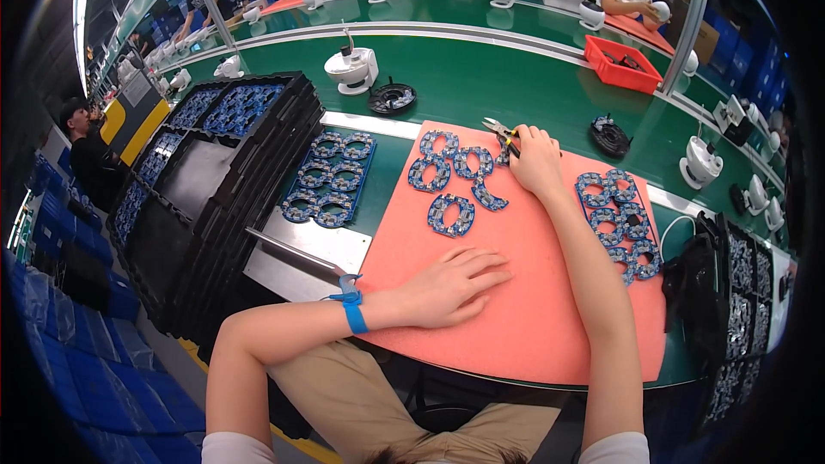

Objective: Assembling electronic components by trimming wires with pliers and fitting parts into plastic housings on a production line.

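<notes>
- The right hand (536,159) is closed around black-and-yellow cutting pliers (504,132) at the far edge of a pink mat (533,292).
- The left hand (449,292) lies palm down on the mat, fingers slightly spread.
- Blue ring-shaped circuit boards (439,157) lie beside the pliers, their markings too small to read.
- A joined board panel (333,174) lies left, on the green bench (391,167).

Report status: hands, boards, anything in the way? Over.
Left hand palm-down on pink mat, holding nothing visible. Right hand at pliers, grip partly hidden. Blue circuit boards on mat; several crowd the pliers.
</notes>
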A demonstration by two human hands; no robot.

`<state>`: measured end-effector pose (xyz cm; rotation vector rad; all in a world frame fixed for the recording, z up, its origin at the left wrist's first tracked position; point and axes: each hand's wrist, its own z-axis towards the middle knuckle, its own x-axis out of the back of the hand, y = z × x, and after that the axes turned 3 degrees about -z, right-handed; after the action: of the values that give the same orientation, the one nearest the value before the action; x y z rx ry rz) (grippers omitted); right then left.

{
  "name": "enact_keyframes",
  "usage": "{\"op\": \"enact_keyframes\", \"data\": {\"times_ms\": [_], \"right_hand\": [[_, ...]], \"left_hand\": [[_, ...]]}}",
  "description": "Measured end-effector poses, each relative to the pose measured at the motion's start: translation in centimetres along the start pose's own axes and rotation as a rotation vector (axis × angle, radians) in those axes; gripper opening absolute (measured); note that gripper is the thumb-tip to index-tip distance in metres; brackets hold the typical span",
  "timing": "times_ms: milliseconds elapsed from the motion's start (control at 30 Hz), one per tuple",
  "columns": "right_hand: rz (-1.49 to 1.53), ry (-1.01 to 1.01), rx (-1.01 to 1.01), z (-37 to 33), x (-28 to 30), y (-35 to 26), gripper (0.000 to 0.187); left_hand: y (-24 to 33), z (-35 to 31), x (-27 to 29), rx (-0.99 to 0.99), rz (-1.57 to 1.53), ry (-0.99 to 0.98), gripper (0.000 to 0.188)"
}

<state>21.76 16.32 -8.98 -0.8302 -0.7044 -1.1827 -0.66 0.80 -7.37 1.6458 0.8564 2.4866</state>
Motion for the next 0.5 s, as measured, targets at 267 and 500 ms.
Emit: {"op": "enact_keyframes", "data": {"times_ms": [267,500], "right_hand": [[-0.003,-0.009,-0.005,-0.02,0.15,-0.19,0.028],[0.0,-0.014,-0.001,0.08,0.23,-0.1,0.03]], "left_hand": [[-0.04,-0.03,0.0,0.003,0.002,-0.004,0.049],[-0.12,0.05,0.03,0.0,0.003,-0.006,0.049]]}}
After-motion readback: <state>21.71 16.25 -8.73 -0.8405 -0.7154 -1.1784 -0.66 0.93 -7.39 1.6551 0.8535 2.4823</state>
